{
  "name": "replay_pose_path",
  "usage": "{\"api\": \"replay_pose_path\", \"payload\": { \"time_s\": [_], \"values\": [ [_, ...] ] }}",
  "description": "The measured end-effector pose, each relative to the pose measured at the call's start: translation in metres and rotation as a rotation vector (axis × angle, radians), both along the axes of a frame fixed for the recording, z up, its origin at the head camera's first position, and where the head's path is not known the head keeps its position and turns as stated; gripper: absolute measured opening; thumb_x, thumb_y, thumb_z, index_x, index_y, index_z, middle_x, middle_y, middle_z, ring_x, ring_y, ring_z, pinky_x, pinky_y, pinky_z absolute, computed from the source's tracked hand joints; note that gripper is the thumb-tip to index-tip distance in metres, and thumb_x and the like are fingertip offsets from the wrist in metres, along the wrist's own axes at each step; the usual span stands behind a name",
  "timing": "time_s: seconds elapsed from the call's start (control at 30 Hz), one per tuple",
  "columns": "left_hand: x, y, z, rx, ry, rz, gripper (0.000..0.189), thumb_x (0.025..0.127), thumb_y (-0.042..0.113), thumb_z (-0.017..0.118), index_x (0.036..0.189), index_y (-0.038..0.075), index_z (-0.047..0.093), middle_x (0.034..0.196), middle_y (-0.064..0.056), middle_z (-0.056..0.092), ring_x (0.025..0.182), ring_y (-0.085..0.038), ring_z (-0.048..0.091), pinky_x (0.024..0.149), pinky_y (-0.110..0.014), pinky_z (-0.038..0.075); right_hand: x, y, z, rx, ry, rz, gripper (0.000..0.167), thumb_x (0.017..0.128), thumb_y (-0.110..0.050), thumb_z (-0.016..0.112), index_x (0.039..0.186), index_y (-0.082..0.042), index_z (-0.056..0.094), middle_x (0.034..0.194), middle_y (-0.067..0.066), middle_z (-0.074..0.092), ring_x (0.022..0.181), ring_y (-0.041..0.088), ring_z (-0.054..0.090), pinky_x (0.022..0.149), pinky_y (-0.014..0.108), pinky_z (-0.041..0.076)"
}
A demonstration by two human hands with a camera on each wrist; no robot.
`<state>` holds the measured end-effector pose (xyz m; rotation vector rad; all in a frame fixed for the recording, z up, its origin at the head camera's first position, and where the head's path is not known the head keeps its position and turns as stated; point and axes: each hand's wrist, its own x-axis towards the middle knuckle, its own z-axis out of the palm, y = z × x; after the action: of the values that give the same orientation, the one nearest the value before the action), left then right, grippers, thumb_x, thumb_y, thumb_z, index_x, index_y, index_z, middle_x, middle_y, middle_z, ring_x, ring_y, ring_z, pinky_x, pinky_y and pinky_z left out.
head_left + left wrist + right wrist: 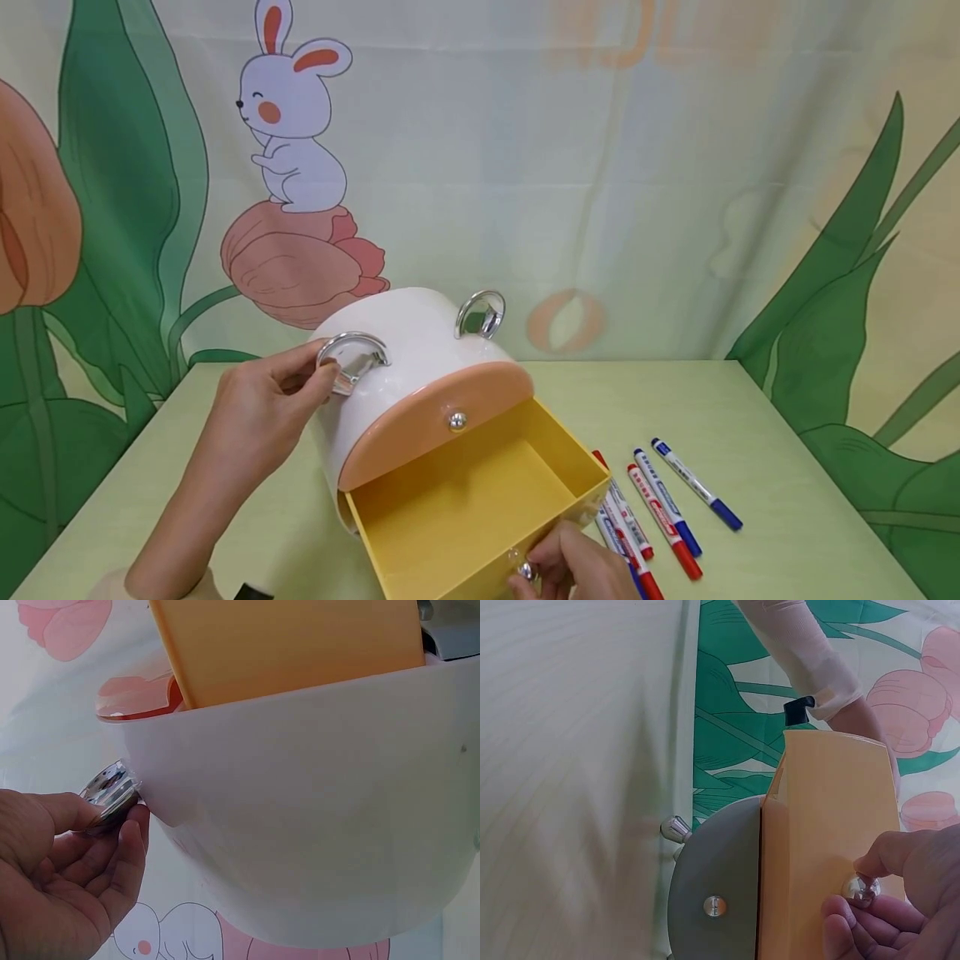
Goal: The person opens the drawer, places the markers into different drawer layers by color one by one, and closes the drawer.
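A white rounded storage box (408, 321) with a peach upper front (420, 425) and two chrome rings stands on the table, set at an angle. Its yellow drawer (465, 500) is pulled well out, the bare inside floor showing. My left hand (258, 408) pinches the left chrome ring (112, 799) between thumb and fingers. At the drawer's front, my right hand (581, 558) grips the round chrome knob (861, 890) by thumb and fingertips. Above the drawer, a second knob (457, 422) sits on the peach front, untouched. The other ring (482, 315) stands at the box's right top.
Several red and blue markers lie right of the drawer, among them a blue-capped one (697, 483) and a red-capped one (665, 522); the drawer corner and right hand overlap some of them. The light green table (802, 533) ends at a printed cloth backdrop (675, 208).
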<state>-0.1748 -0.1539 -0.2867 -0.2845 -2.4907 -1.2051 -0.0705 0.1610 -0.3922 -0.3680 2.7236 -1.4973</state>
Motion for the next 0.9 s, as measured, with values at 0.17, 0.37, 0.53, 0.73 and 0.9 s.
{"api": "replay_pose_path", "payload": {
  "time_s": [0.17,0.37,0.53,0.73,0.9],
  "values": [
    [0.0008,-0.0001,-0.0003,-0.001,-0.006,0.003,0.033,0.101,0.018,0.066,0.132,0.005,0.071,0.102,-0.013,0.076,0.092,-0.025,0.068,0.071,-0.009,0.051,0.0006,-0.0002,0.0,0.003,-0.001,0.008,0.024,0.097,-0.029,0.075,0.097,-0.01,0.06,0.078,-0.008,0.059,0.062,0.006,0.056,0.058,0.023,0.052],
    [0.0006,-0.0007,0.0002,-0.002,-0.011,0.003,0.035,0.102,0.02,0.065,0.133,0.006,0.07,0.104,-0.013,0.076,0.094,-0.025,0.068,0.071,-0.008,0.051,0.0003,-0.0005,0.0013,0.007,-0.028,0.017,0.025,0.096,-0.029,0.076,0.097,-0.01,0.059,0.079,-0.006,0.059,0.061,0.006,0.056,0.057,0.023,0.052],
    [0.0002,0.0003,0.0007,-0.004,-0.017,0.0,0.035,0.102,0.02,0.065,0.133,0.005,0.07,0.105,-0.014,0.076,0.093,-0.025,0.068,0.071,-0.009,0.051,0.0003,-0.0013,0.0022,0.013,-0.06,-0.01,0.026,0.094,-0.028,0.079,0.096,-0.01,0.06,0.079,-0.005,0.06,0.061,0.008,0.057,0.058,0.022,0.052],
    [0.0012,0.0012,0.0015,-0.004,-0.01,-0.003,0.034,0.102,0.018,0.064,0.133,0.006,0.07,0.105,-0.014,0.076,0.093,-0.025,0.068,0.072,-0.008,0.051,0.0025,-0.0019,0.0034,0.001,-0.063,-0.046,0.027,0.093,-0.03,0.08,0.097,-0.01,0.061,0.08,-0.005,0.061,0.063,0.008,0.058,0.06,0.022,0.053],
    [0.0015,0.0004,0.0005,-0.003,-0.012,-0.003,0.035,0.102,0.017,0.064,0.134,0.004,0.069,0.106,-0.015,0.075,0.093,-0.026,0.067,0.071,-0.008,0.051,0.006,0.0005,0.0057,0.006,-0.057,-0.07,0.03,0.091,-0.036,0.081,0.1,-0.012,0.066,0.082,-0.008,0.063,0.064,0.008,0.059,0.063,0.023,0.056]
  ]
}}
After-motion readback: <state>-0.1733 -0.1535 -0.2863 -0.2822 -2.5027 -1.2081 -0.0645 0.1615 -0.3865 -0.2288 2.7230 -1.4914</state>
